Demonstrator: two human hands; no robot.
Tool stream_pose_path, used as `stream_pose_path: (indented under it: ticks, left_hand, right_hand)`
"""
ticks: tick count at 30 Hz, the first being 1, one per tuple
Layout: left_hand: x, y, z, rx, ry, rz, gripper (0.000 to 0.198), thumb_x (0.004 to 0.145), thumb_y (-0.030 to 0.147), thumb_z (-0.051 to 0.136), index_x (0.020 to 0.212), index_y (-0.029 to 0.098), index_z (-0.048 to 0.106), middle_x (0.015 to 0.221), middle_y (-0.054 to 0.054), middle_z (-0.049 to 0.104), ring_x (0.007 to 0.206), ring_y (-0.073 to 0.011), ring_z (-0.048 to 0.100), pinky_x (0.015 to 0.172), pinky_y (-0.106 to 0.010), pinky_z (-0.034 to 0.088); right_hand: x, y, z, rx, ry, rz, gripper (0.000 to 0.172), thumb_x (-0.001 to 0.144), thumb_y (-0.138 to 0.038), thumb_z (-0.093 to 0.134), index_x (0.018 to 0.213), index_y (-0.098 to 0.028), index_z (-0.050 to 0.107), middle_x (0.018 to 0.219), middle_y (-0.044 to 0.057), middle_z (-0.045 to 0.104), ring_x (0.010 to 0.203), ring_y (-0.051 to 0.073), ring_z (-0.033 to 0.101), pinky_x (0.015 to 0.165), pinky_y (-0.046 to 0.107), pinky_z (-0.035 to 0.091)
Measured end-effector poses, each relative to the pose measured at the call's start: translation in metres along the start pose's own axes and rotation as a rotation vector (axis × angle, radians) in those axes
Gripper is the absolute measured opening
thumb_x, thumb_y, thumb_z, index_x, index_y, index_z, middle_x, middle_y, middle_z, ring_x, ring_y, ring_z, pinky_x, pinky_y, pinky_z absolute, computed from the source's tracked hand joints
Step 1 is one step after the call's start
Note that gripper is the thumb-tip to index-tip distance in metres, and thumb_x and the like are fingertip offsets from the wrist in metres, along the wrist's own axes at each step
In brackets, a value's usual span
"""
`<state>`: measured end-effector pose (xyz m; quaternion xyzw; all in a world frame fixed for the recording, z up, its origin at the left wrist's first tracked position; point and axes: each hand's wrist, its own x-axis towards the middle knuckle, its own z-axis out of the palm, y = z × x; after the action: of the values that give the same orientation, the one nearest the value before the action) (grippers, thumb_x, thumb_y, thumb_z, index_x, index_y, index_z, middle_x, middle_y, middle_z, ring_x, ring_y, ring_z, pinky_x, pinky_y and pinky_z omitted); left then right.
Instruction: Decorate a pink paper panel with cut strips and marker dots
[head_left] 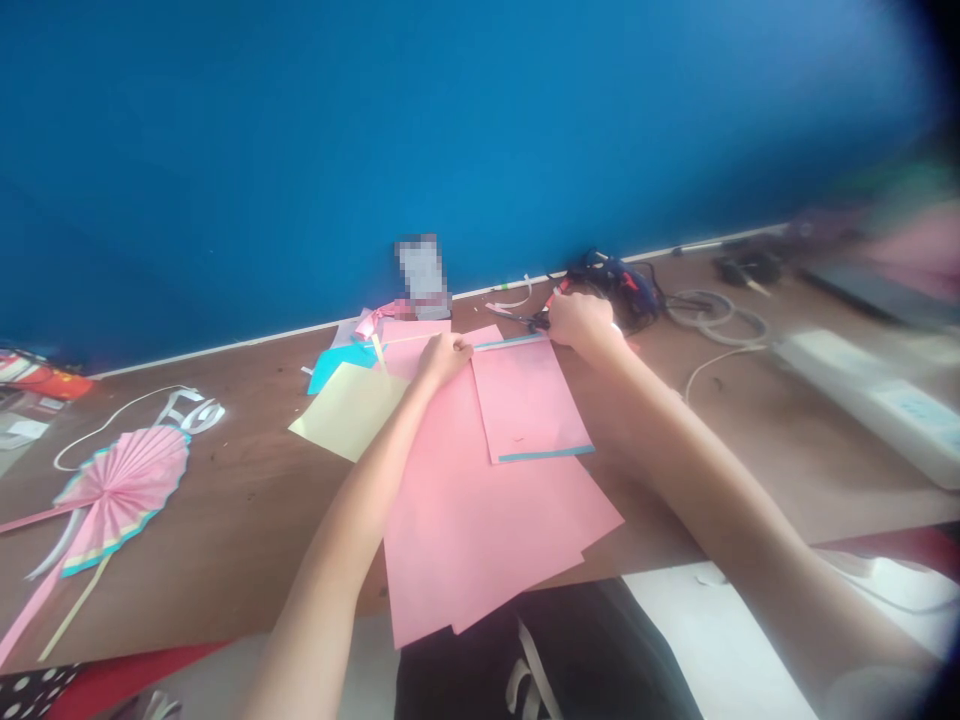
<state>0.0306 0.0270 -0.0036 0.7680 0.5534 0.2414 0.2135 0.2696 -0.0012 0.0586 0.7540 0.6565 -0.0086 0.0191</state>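
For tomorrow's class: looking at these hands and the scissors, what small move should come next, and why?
Probably lower the scissors onto the blue-edged top of the smaller pink sheet: the blades sit just above it, in the right hand, while the left hand rests on the pink paper beside it.

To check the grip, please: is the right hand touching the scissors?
Touching: the head view shows the right hand closed around the handle end of the scissors, whose blades point left.

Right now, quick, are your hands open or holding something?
Left hand: on the pink paper sheet, can't tell if gripping.
Right hand: closed, holding scissors.
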Motion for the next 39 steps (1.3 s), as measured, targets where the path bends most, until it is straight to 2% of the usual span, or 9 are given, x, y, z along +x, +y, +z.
stream_pose_path:
  ticks: [5, 14, 20, 25, 35, 39]
  left_hand:
    - [-0.003, 0.003, 0.001, 0.045, 0.011, 0.006, 0.021, 0.073, 0.031, 0.053, 0.057, 0.017, 0.051, 0.057, 0.0, 0.052, 0.057, -0.0118, 0.043, 0.056, -0.025, 0.029]
    - [-0.005, 0.006, 0.002, 0.101, 0.031, 0.013, 0.016, 0.073, 0.029, 0.053, 0.06, 0.018, 0.054, 0.062, -0.003, 0.058, 0.061, -0.0144, 0.046, 0.058, -0.027, 0.029]
    - [-0.003, 0.004, 0.002, 0.09, 0.02, 0.013, 0.022, 0.075, 0.031, 0.05, 0.057, 0.018, 0.049, 0.056, -0.001, 0.051, 0.056, -0.013, 0.043, 0.056, -0.027, 0.028]
    - [-0.002, 0.004, 0.001, 0.053, 0.014, -0.004, 0.021, 0.074, 0.031, 0.051, 0.057, 0.018, 0.05, 0.058, -0.001, 0.053, 0.058, -0.0129, 0.044, 0.057, -0.026, 0.028]
    - [-0.003, -0.006, 0.0, -0.159, 0.001, 0.054, 0.026, 0.075, 0.034, 0.049, 0.057, 0.018, 0.04, 0.055, 0.004, 0.037, 0.056, -0.0098, 0.036, 0.056, -0.024, 0.026]
    - [-0.004, -0.003, 0.0, -0.126, -0.009, 0.044, 0.025, 0.075, 0.034, 0.05, 0.057, 0.017, 0.043, 0.055, 0.003, 0.038, 0.057, -0.0101, 0.036, 0.056, -0.025, 0.026]
  right_hand:
    - [-0.001, -0.003, 0.002, -0.015, 0.031, -0.007, 0.038, 0.083, -0.03, 0.061, 0.114, -0.011, 0.068, 0.109, 0.022, 0.067, 0.103, 0.032, 0.063, 0.083, 0.036, 0.047]
    - [-0.002, -0.005, 0.004, -0.022, 0.059, -0.005, 0.044, 0.082, -0.042, 0.062, 0.113, -0.01, 0.068, 0.11, 0.022, 0.066, 0.106, 0.033, 0.061, 0.086, 0.037, 0.046]
    - [0.002, 0.0, 0.005, 0.006, 0.035, -0.006, 0.039, 0.081, -0.034, 0.062, 0.112, -0.012, 0.068, 0.107, 0.02, 0.068, 0.099, 0.032, 0.064, 0.081, 0.037, 0.049]
    - [0.001, 0.002, 0.001, 0.023, 0.036, 0.008, 0.036, 0.079, -0.026, 0.061, 0.112, -0.013, 0.069, 0.108, 0.019, 0.067, 0.099, 0.031, 0.064, 0.08, 0.037, 0.049]
    - [-0.002, 0.011, -0.005, 0.08, 0.029, 0.013, 0.039, 0.078, -0.032, 0.063, 0.113, -0.015, 0.068, 0.109, 0.018, 0.068, 0.094, 0.03, 0.066, 0.078, 0.037, 0.051]
    - [-0.001, 0.01, -0.003, 0.085, 0.04, 0.023, 0.039, 0.079, -0.029, 0.062, 0.114, -0.014, 0.068, 0.109, 0.018, 0.068, 0.095, 0.03, 0.066, 0.079, 0.036, 0.051]
